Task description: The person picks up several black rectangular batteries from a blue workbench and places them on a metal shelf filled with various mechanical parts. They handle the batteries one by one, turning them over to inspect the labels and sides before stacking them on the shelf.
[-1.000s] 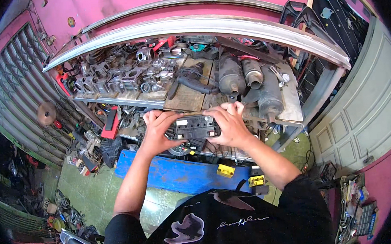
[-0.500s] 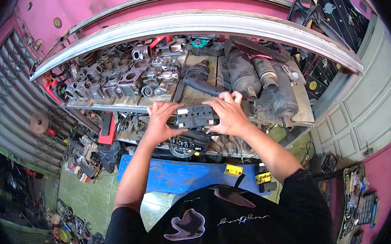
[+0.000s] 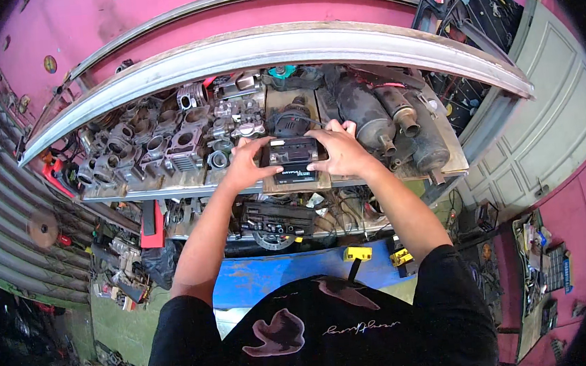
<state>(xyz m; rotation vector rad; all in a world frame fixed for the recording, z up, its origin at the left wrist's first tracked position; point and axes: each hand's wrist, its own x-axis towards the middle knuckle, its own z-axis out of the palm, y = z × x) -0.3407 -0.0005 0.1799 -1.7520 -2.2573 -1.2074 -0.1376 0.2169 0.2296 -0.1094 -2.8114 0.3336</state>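
Note:
A black box-shaped motorcycle battery (image 3: 295, 172) is gripped by its two ends between my hands, its front face and top both showing. Fingers and thumb of my left hand (image 3: 243, 167) close on the left end. My right hand (image 3: 341, 153) pinches the right end in the same way. The battery is at the front part of the upper shelf (image 3: 149, 193), just in front of a dark power tool (image 3: 293, 119); whether its base touches the boards cannot be made out.
Metal engine cylinders (image 3: 183, 147) crowd the shelf's left side, and large dark mufflers (image 3: 363, 112) lie on its right. A pale metal beam (image 3: 282, 46) crosses behind. Below are a black socket set (image 3: 278, 217), a blue surface (image 3: 259, 275) and a yellow box (image 3: 358, 253).
Both hands have carried the battery forward and slightly up in the picture, toward the shelf. It has tipped so that its lettered front face shows. My view has shifted as well.

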